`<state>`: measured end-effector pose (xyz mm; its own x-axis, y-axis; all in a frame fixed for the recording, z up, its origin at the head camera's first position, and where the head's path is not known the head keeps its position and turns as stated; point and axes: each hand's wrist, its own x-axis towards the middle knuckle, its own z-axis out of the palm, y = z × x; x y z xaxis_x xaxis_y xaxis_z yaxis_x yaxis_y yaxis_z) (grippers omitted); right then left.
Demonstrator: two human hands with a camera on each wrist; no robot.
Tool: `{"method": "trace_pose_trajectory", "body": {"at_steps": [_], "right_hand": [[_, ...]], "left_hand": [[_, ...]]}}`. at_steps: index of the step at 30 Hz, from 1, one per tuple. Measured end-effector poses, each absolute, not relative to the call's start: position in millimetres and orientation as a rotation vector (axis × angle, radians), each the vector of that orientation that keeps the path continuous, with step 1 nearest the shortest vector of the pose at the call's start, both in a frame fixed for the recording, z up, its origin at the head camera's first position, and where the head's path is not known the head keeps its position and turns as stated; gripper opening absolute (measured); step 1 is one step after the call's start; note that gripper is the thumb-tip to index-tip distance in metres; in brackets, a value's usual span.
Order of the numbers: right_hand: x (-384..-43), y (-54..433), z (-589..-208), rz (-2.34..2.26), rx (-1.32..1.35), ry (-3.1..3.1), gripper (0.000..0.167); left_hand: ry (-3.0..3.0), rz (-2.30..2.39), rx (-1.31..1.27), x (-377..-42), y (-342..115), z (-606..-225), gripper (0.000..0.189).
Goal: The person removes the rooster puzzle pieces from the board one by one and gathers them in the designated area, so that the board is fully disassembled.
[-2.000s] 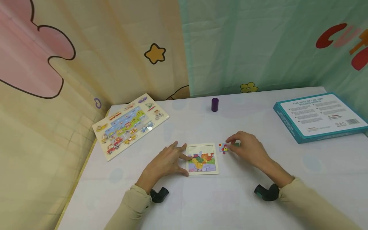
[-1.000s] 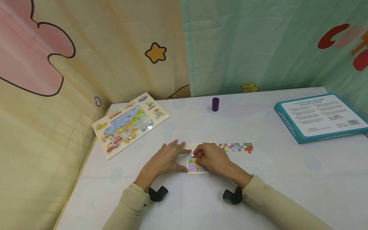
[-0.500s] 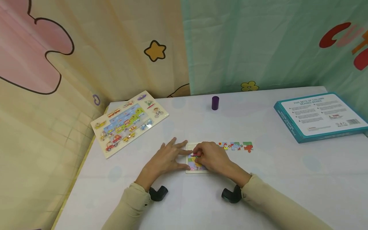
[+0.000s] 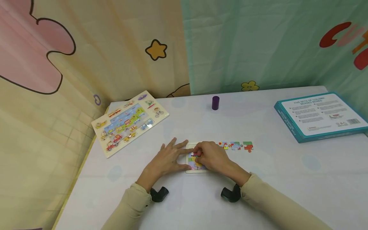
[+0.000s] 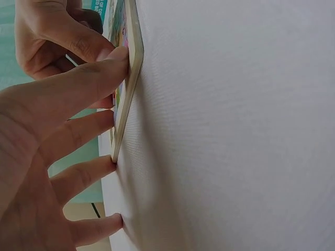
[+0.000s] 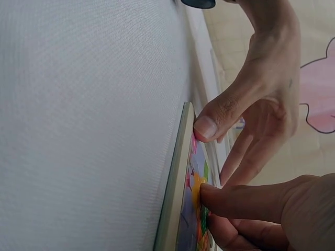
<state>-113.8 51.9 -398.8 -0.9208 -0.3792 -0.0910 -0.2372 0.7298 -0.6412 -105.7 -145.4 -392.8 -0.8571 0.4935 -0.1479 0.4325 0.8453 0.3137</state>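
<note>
The left hand (image 4: pixel 168 159), fingers spread, braces the left edge of the square, pale wooden puzzle frame (image 4: pixel 196 171) on the white table (image 4: pixel 187 204); steady pressure there should prevent sliding. Inside the frame, the curled right hand (image 4: pixel 212 156) seems to pinch a multicoloured flat jigsaw piece (image 6: pixel 204 214), best handled level. Three loose, bright picture-printed pieces (image 4: pixel 236 146) line up rightward, worth leaving undisturbed.
</note>
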Motion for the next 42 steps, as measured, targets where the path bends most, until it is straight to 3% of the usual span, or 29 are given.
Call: {"method": "trace_pose_trajectory", "body": {"at_steps": [19, 30, 42], "right_hand": [[-108.5, 56.3, -405.7, -1.071, -0.559, 2.757, 0.023], [-98.4, 64.4, -409.8, -1.205, -0.710, 2.699, 0.012], [-111.0, 74.6, -398.6, -1.299, -0.643, 2.683, 0.010]], "left_hand": [[2.765, 0.490, 0.607, -106.6, -141.1, -391.2, 0.064], [2.769, 0.513, 0.588, -106.3, -141.1, -389.9, 0.064], [2.753, 0.530, 0.565, -106.6, -140.8, -389.9, 0.063]]}}
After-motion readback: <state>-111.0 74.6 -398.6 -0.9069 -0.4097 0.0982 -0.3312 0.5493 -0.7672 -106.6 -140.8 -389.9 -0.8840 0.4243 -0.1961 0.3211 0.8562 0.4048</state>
